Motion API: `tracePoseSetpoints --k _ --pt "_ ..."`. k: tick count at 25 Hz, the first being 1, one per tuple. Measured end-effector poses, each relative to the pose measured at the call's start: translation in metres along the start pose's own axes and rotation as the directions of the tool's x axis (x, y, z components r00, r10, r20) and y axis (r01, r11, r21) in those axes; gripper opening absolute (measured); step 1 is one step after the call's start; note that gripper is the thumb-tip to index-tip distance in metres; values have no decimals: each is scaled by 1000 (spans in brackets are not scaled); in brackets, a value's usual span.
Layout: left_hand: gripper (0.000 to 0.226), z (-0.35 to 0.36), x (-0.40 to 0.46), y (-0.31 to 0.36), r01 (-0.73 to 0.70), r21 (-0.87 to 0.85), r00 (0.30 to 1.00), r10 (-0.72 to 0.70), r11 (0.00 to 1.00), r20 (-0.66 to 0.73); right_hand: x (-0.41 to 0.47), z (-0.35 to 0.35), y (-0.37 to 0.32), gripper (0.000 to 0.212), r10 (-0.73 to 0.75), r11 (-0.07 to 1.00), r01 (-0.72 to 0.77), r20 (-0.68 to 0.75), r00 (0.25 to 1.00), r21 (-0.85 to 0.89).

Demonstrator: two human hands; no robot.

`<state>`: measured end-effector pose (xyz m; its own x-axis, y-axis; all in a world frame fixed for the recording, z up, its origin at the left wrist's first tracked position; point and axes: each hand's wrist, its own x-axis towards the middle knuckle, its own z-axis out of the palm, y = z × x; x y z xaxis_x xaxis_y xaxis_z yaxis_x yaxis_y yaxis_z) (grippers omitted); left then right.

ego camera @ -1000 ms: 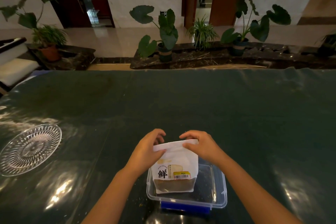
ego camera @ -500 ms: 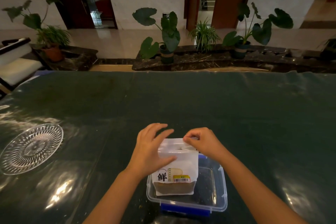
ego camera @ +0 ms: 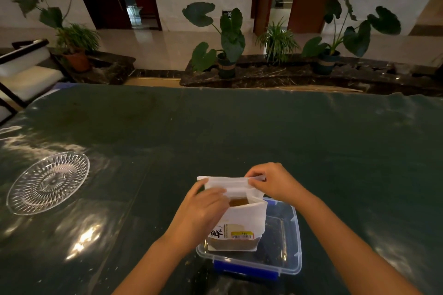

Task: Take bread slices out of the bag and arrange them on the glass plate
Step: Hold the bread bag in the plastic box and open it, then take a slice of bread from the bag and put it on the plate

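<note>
Our left hand [ego camera: 201, 213] is pinching the near lip of the white bread bag [ego camera: 242, 220], fingers closed on the plastic; our right hand [ego camera: 271, 182] is clamping the far lip near its right end, so we are holding the mouth parted; brown bread [ego camera: 238, 201] is showing through the opening, inside the bag; the bag is standing upright in the left part of a clear plastic container [ego camera: 291, 244] with a blue latch at its near edge; the container is resting on the dark green surface [ego camera: 263, 132] close to us; the glass plate [ego camera: 49, 183] is lying flat on the same surface well apart to the left, bare of slices; potted plants [ego camera: 227, 40] are lining the floor beyond the surface's far edge.
</note>
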<state>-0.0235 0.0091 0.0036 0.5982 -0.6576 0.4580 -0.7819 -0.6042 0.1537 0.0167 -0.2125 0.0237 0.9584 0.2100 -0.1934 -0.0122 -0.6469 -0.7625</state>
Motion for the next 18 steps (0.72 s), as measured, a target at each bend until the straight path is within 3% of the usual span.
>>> tracePoseSetpoints --k 7,11,14,16,18 --pt "35 -25 -24 24 -60 -31 988 64 998 137 21 -14 0 11 31 995 -49 -202 979 -85" --pt "26 -32 -20 29 -35 -75 988 46 997 150 17 -17 2 13 70 994 -82 -172 983 -68" --pt "34 -33 -18 32 -39 -88 985 53 995 163 -5 -13 -11 20 -219 962 184 -166 962 -201" --pt "38 -31 -19 33 -40 -25 977 45 999 210 -22 -5 -27 10 -424 880 395 -60 904 -262" --pt "36 -29 -20 33 -51 44 971 39 998 236 -28 3 -37 8 -379 847 405 141 914 -345"
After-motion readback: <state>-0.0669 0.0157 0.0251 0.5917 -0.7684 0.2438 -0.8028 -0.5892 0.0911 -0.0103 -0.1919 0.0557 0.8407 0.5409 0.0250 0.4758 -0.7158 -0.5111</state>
